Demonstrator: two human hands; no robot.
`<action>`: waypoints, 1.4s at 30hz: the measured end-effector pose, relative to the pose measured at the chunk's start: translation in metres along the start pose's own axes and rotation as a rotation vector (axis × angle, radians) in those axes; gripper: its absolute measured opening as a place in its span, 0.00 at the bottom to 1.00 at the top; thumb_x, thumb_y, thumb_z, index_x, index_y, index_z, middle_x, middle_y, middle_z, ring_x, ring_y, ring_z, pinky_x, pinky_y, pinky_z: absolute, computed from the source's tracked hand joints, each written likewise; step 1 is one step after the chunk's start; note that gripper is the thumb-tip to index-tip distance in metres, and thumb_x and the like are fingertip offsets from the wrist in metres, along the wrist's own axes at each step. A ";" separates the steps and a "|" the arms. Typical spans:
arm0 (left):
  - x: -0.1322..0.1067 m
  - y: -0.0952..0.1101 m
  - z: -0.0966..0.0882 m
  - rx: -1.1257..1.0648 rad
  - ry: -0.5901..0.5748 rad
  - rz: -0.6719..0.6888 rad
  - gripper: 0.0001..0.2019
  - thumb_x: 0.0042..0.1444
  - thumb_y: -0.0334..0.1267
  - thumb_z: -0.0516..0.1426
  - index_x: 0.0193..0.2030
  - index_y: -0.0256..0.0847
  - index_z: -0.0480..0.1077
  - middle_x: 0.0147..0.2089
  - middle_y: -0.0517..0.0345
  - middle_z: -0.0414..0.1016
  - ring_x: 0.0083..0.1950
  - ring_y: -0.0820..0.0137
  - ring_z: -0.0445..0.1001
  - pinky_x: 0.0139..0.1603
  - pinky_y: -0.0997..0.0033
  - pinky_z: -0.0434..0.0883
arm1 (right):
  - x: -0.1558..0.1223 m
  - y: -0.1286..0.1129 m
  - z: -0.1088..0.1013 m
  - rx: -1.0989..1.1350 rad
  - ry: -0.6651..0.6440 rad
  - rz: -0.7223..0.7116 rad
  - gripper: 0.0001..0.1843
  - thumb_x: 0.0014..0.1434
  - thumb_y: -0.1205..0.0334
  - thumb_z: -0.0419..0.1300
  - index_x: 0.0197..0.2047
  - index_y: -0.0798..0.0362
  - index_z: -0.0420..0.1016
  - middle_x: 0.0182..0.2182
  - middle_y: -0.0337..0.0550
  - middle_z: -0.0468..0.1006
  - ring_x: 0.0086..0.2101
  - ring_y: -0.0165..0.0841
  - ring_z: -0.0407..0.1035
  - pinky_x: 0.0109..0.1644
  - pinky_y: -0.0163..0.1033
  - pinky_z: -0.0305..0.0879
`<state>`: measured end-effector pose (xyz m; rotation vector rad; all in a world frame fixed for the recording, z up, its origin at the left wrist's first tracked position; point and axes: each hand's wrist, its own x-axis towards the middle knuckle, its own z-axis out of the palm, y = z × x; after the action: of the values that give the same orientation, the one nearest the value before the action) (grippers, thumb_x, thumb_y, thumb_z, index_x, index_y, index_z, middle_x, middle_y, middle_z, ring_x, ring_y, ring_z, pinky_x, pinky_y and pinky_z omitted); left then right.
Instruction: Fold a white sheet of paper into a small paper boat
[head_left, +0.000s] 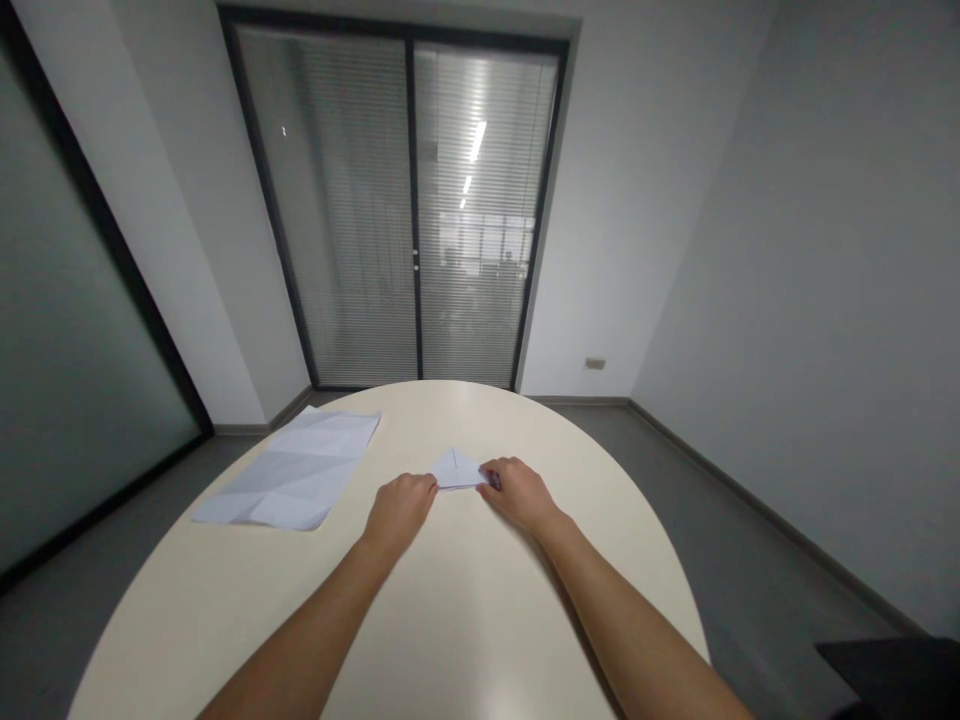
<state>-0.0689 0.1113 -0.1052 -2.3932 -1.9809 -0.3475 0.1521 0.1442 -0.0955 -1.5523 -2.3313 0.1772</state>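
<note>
My left hand (pixel 401 505) and right hand (pixel 517 490) meet near the middle of the round cream table (pixel 465 620), each at one end of a small white folded paper triangle (pixel 457 470). The paper lies flat on the tabletop between my hands and just on the far side of my knuckles. Its long edge runs left to right, and its peak points away from me. Both hands are equally close to it, the left at the left corner and the right at the right corner.

My left fingers are curled in tight over their corner, and my right fingers are drawn together narrowly on theirs. My knuckles hide the fingertips, so I cannot tell whether they pinch the paper or only press it down.

Well apart to the far left, a large creased white sheet of paper (pixel 296 470) lies open and flat near the table's rim.

Beyond the table are a grey floor, plain pale walls and a dark-framed glass double door with slatted blinds (pixel 405 200). A small wall socket (pixel 595 363) sits low to the door's right. A dark object (pixel 892 675) cuts into the near right corner, but I cannot make out what it is.
</note>
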 end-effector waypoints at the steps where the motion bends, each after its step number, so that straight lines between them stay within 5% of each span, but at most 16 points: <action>1: 0.000 0.000 0.000 0.001 0.002 -0.002 0.14 0.69 0.40 0.48 0.45 0.44 0.75 0.42 0.49 0.80 0.46 0.62 0.78 0.46 0.66 0.70 | 0.000 0.000 0.000 -0.003 0.001 0.001 0.11 0.61 0.57 0.59 0.46 0.49 0.78 0.41 0.45 0.80 0.43 0.37 0.70 0.42 0.37 0.60; 12: 0.000 0.002 -0.002 0.022 0.031 0.019 0.13 0.70 0.39 0.48 0.46 0.44 0.74 0.45 0.51 0.79 0.46 0.62 0.78 0.42 0.68 0.69 | 0.000 -0.002 0.002 0.012 0.035 0.027 0.15 0.63 0.55 0.55 0.49 0.49 0.78 0.45 0.45 0.80 0.45 0.38 0.71 0.44 0.38 0.61; 20: 0.000 0.001 0.001 0.035 0.054 0.028 0.13 0.70 0.39 0.48 0.46 0.43 0.74 0.44 0.51 0.79 0.45 0.62 0.78 0.42 0.68 0.69 | 0.000 -0.002 0.004 -0.044 0.025 -0.042 0.20 0.59 0.68 0.54 0.52 0.48 0.77 0.46 0.46 0.80 0.48 0.39 0.70 0.45 0.37 0.63; 33: -0.001 0.000 0.003 0.001 0.112 0.029 0.11 0.68 0.38 0.51 0.52 0.44 0.71 0.49 0.54 0.79 0.48 0.63 0.78 0.43 0.68 0.70 | 0.009 0.006 0.018 0.209 0.195 0.183 0.16 0.64 0.62 0.54 0.49 0.55 0.81 0.46 0.49 0.83 0.46 0.39 0.76 0.52 0.39 0.67; 42: 0.000 -0.001 0.007 -0.087 0.176 0.001 0.11 0.69 0.37 0.50 0.49 0.44 0.73 0.48 0.55 0.80 0.47 0.64 0.79 0.45 0.69 0.70 | 0.013 0.015 0.021 0.354 0.323 0.095 0.17 0.59 0.72 0.55 0.47 0.54 0.81 0.46 0.45 0.83 0.46 0.38 0.75 0.56 0.41 0.68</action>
<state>-0.0686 0.1125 -0.1126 -2.3196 -1.9261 -0.6332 0.1532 0.1633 -0.1166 -1.3970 -1.8625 0.3172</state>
